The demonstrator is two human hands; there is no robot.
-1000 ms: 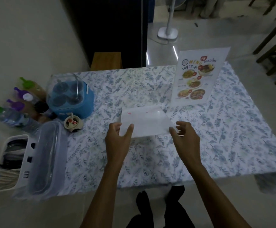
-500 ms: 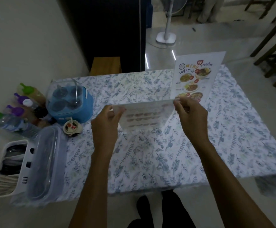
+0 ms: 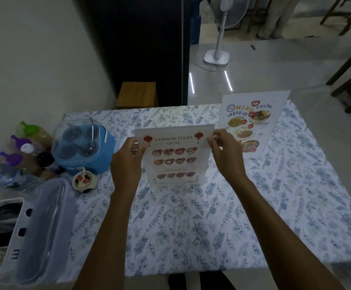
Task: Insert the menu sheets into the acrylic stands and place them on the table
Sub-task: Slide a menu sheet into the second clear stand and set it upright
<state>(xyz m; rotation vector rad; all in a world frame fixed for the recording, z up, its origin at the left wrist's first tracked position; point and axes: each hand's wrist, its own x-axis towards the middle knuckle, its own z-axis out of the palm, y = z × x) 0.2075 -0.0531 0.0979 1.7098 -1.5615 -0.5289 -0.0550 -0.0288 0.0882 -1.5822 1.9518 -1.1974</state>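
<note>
A Chinese food menu (image 3: 175,156), white with rows of dish photos, stands upright facing me over the middle of the table (image 3: 212,227). I cannot tell whether it sits in an acrylic stand. My left hand (image 3: 126,164) pinches its upper left edge and my right hand (image 3: 225,155) pinches its upper right corner. Its lower edge is at or just above the floral tablecloth. Behind and to the right stands a second menu (image 3: 251,122) with Thai lettering and dish pictures, upright in a clear stand.
A blue basket of upturned glasses (image 3: 82,147) sits at the left, sauce and water bottles (image 3: 13,162) beside it, a small condiment cup (image 3: 84,182) in front. A white cutlery caddy with clear lid (image 3: 30,233) is near left. A fan (image 3: 218,38) and wooden stool (image 3: 138,94) stand beyond.
The sheet lay flat on the table a second ago; both hands lifted it and turned it upright so its printed face looks at me.
</note>
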